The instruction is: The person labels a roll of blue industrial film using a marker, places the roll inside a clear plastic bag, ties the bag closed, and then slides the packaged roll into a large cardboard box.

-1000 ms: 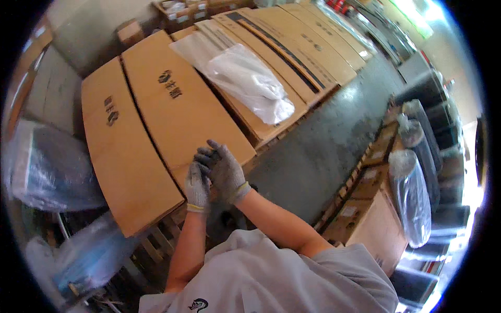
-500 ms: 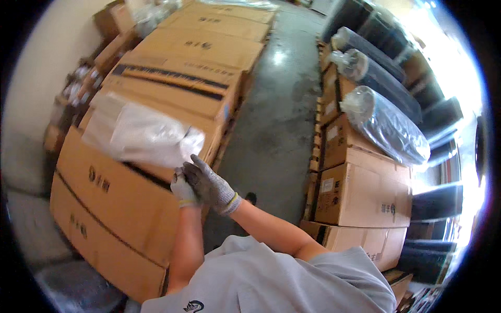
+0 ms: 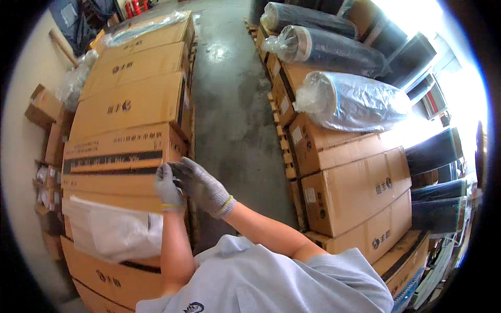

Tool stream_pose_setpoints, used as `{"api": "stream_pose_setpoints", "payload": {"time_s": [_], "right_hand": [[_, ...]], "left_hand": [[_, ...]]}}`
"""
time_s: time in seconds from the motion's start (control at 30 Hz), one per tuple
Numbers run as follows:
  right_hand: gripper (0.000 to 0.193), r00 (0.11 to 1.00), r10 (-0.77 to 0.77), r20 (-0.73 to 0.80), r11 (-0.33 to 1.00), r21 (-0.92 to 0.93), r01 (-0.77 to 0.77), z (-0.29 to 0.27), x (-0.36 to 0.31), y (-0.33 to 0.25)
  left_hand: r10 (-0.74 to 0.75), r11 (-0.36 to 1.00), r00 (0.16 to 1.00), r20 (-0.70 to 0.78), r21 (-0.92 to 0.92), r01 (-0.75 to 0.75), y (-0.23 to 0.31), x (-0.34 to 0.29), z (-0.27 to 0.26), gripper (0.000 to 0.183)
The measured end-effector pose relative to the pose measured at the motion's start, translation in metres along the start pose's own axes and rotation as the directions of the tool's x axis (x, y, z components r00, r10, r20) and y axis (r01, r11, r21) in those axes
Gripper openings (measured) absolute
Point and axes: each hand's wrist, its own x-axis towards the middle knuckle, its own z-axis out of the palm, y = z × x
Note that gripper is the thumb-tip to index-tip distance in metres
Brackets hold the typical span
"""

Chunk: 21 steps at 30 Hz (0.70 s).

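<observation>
Both hands wear grey work gloves with yellow-edged cuffs and meet in front of me, over the edge of the left row of cartons. My left hand (image 3: 169,189) is closed, its fingers curled up against the right fingertips; what it holds, if anything, is hidden. My right hand (image 3: 207,192) reaches across with its fingers stretched out toward the left one. A dark patch shows between the hands, too small to name. Just left of my left forearm lies a white plastic-wrapped bundle (image 3: 112,229) on the cartons. Behind the hands stands a carton with a black printed band (image 3: 112,163).
A row of large brown cartons (image 3: 133,99) runs away on the left. Grey floor (image 3: 224,104) forms an aisle. On the right, stacked cartons (image 3: 360,193) on pallets carry plastic-wrapped dark rolls (image 3: 360,101). Small open boxes (image 3: 46,107) stand by the left wall.
My view has swung left and up along the aisle. The hands, still together, are now past the white bundle, beside the banded carton. The bundle sits lower, partly behind my left forearm.
</observation>
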Motion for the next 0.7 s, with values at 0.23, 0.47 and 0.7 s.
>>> {"api": "stream_pose_setpoints", "payload": {"time_s": [0.23, 0.47, 0.7], "right_hand": [[0.050, 1.000, 0.008, -0.018, 1.000, 0.013, -0.008, -0.030, 0.168, -0.116], [0.057, 0.998, -0.045, 0.053, 0.998, -0.048, 0.047, -0.046, 0.317, -0.231], [0.056, 0.981, -0.194, -0.019, 0.927, -0.330, 0.177, -0.112, 0.453, -0.391]], "left_hand": [[0.004, 1.000, 0.980, 0.198, 0.017, -0.007, 0.019, 0.156, 0.117, 0.017], [-0.066, 0.996, 0.983, 0.171, -0.044, 0.074, 0.013, 0.343, 0.232, 0.013], [-0.172, 0.984, 0.937, 0.304, 0.093, 0.150, -0.035, 0.524, 0.403, 0.019]]}}
